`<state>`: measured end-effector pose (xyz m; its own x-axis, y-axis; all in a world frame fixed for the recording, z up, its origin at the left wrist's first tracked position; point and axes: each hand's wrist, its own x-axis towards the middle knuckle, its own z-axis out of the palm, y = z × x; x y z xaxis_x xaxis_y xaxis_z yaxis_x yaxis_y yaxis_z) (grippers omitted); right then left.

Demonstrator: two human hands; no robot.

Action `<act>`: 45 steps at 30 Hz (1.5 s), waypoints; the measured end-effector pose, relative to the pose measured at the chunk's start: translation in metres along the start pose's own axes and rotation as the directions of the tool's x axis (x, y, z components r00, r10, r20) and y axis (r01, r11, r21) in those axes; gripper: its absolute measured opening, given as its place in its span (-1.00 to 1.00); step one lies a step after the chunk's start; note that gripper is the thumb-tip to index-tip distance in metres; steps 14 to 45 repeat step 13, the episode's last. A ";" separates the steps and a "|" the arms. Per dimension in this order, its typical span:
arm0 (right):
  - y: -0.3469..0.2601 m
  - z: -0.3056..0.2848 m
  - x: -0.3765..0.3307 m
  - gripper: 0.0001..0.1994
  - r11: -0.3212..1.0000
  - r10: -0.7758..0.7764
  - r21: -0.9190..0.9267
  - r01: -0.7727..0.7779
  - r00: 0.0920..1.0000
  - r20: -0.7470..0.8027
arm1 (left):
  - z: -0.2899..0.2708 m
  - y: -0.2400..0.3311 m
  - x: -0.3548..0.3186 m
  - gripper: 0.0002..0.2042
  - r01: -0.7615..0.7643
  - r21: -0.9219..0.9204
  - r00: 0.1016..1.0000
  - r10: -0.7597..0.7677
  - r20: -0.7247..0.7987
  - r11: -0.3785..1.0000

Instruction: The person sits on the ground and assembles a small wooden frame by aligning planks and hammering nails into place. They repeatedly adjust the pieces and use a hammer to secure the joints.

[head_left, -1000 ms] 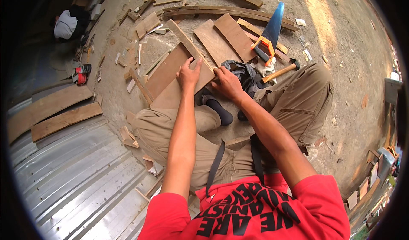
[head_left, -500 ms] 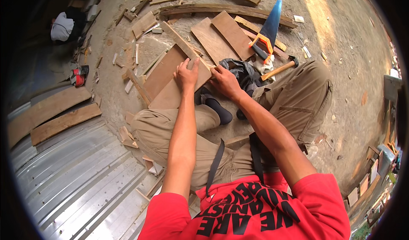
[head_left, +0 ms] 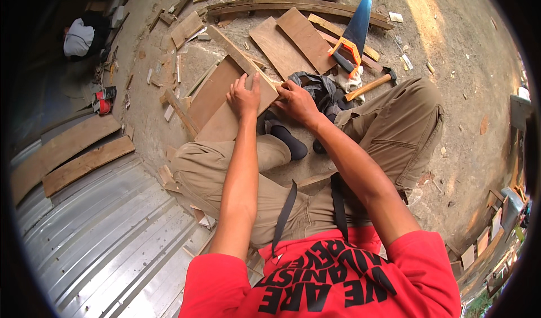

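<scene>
My left hand lies over a brown wooden panel, its fingers bent round the long wooden strip set along the panel's far edge. At the strip's near right end, my right hand is closed in a pinch by the corner. What sits between its fingertips is too small to make out. The panel and strip stand in front of my crossed legs. To the right lie a hammer with a wooden handle and a handsaw with a blue blade and orange-black handle.
Two flat boards lie beyond my hands, with a long beam behind them. A black plastic bag is by my right hand. Corrugated metal sheet and planks lie left. Another person is at far left.
Both hands keep their places on the wood, with only a slight shift. The whole view has moved a little; the saw and hammer lie as before.
</scene>
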<state>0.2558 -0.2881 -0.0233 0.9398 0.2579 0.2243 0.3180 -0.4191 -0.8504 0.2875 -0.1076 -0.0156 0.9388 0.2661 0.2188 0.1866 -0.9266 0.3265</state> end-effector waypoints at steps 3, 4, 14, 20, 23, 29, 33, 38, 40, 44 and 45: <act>0.003 0.002 -0.001 -0.63 1.000 0.003 0.023 -0.003 1.000 0.002 | -0.001 0.002 0.000 -0.45 0.014 0.000 1.000 -0.014 0.001 1.000; 0.004 0.003 -0.001 -0.63 0.999 0.006 0.032 -0.007 1.000 0.002 | -0.001 0.003 0.000 -0.46 0.017 -0.005 1.000 -0.017 0.005 1.000; 0.003 0.006 -0.001 -0.60 0.998 0.059 -0.002 -0.059 0.997 0.044 | 0.001 0.001 0.000 -0.45 0.034 -0.015 0.999 -0.034 -0.001 0.999; 0.003 0.006 -0.001 -0.60 0.998 0.059 -0.002 -0.059 0.997 0.044 | 0.001 0.001 0.000 -0.45 0.034 -0.015 0.999 -0.034 -0.001 0.999; 0.003 0.006 -0.001 -0.60 0.998 0.059 -0.002 -0.059 0.997 0.044 | 0.001 0.001 0.000 -0.45 0.034 -0.015 0.999 -0.034 -0.001 0.999; 0.003 0.006 -0.001 -0.60 0.998 0.059 -0.002 -0.059 0.997 0.044 | 0.001 0.001 0.000 -0.45 0.034 -0.015 0.999 -0.034 -0.001 0.999; 0.003 0.006 -0.001 -0.60 0.998 0.059 -0.002 -0.059 0.997 0.044 | 0.001 0.001 0.000 -0.45 0.034 -0.015 0.999 -0.034 -0.001 0.999; 0.003 0.006 -0.001 -0.60 0.998 0.059 -0.002 -0.059 0.997 0.044 | 0.001 0.001 0.000 -0.45 0.034 -0.015 0.999 -0.034 -0.001 0.999; 0.003 0.006 -0.001 -0.60 0.998 0.059 -0.002 -0.059 0.997 0.044 | 0.001 0.001 0.000 -0.45 0.034 -0.015 0.999 -0.034 -0.001 0.999; 0.003 0.006 -0.001 -0.60 0.998 0.059 -0.002 -0.059 0.997 0.044 | 0.001 0.001 0.000 -0.45 0.034 -0.015 0.999 -0.034 -0.001 0.999; 0.003 0.006 -0.001 -0.60 0.998 0.059 -0.002 -0.059 0.997 0.044 | 0.001 0.001 0.000 -0.45 0.034 -0.015 0.999 -0.034 -0.001 0.999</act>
